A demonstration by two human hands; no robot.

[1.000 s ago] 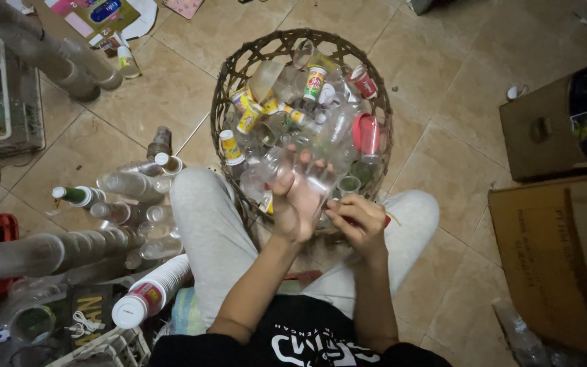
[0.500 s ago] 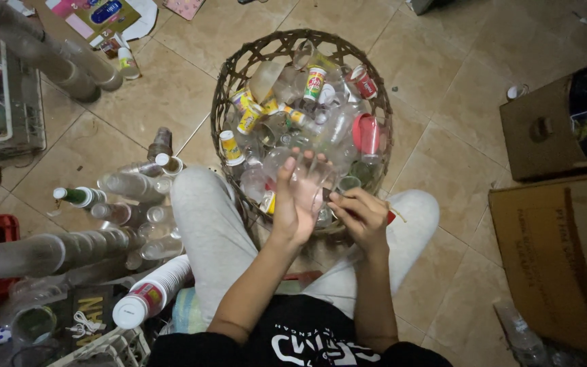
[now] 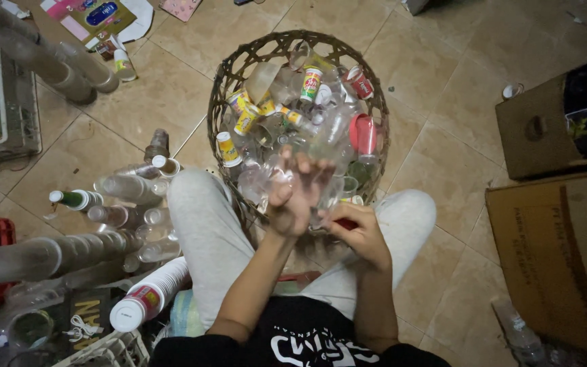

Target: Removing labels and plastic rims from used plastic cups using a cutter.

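Seen from my head camera: I sit on the tiled floor (image 3: 443, 88) with a round woven wicker basket (image 3: 220, 88) between my knees, heaped with clear and printed disposable plastic cups. My left hand (image 3: 292, 197), fingers spread, is clamped on a clear, thin-walled plastic cup (image 3: 326, 178) held just above the near rim of the basket. My right hand (image 3: 356, 232) sits just beside it, fingers curled close around a small red item (image 3: 345, 223); I cannot tell what that item is, nor whether the hand also touches the cup.

Step in hand, as I judge it: working on one cup lifted from the heap, with the two hands close together. The next move would call for a firm hold without crushing the soft wall.

To my left, long nested stacks of clear cups (image 3: 49, 251) lie on the floor; to my right stand brown cardboard boxes (image 3: 558, 251).
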